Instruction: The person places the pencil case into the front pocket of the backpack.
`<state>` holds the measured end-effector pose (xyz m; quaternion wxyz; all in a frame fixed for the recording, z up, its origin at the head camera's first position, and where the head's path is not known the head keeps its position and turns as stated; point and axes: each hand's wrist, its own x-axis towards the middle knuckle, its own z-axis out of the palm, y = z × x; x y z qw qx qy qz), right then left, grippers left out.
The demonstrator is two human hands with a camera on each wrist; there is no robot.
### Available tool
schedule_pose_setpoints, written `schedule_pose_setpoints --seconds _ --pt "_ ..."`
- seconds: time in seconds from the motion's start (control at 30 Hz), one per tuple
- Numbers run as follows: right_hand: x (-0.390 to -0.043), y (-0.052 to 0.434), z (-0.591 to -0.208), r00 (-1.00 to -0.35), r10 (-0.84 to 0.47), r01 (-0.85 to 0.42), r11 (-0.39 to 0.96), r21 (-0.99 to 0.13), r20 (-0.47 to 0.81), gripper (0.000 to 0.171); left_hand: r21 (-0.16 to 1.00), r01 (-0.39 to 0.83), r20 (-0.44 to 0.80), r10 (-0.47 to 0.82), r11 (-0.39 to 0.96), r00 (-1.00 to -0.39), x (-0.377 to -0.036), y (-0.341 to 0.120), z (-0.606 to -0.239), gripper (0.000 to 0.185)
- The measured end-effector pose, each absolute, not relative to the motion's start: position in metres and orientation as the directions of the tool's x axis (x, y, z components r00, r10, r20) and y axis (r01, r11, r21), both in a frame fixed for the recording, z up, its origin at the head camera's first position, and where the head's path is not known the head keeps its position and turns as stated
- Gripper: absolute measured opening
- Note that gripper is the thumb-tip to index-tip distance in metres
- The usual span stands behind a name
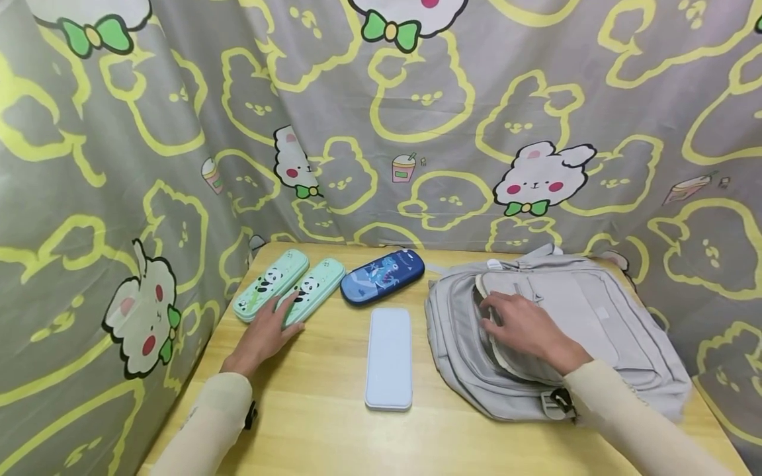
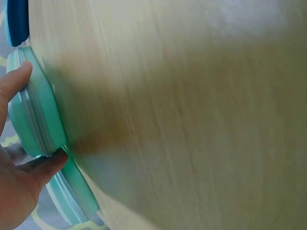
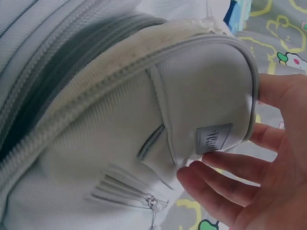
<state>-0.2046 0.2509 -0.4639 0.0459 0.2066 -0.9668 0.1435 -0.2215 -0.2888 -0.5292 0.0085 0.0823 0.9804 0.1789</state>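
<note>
Backpack (image 1: 571, 330) flap under right fingers (image 1: 497, 309); left fingers (image 1: 286, 305) on green case (image 1: 312, 289)

Along the left edge of the frame, the left hand (image 2: 17, 158) touches a mint-green case (image 2: 38, 115) that lies on the wooden table (image 2: 192, 115), with one fingertip at the case's upper end and another finger against its lower end. A second mint-green case (image 2: 74, 196) sits just below it at the lower left, touching it. In the upper left corner, part of a dark blue case (image 2: 18, 21) shows.
</note>
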Motion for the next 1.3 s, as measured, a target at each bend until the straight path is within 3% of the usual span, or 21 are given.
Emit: schedule_pose_setpoints --seconds 0.67,1.3 --pt "-0.203 0.269 -0.441 -0.949 -0.277 -0.314 0.885 -0.343 0.153 0.037 0.439 0.125 0.075 0.102 0.890 -0.992 -0.221 -0.295 -0.530 0.079" --pt "-0.199 0.287 -0.424 -0.951 -0.263 -0.306 0.880 -0.363 0.165 0.037 0.419 0.175 0.137 0.128 0.891 -0.982 -0.222 -0.289 -0.510 0.076"
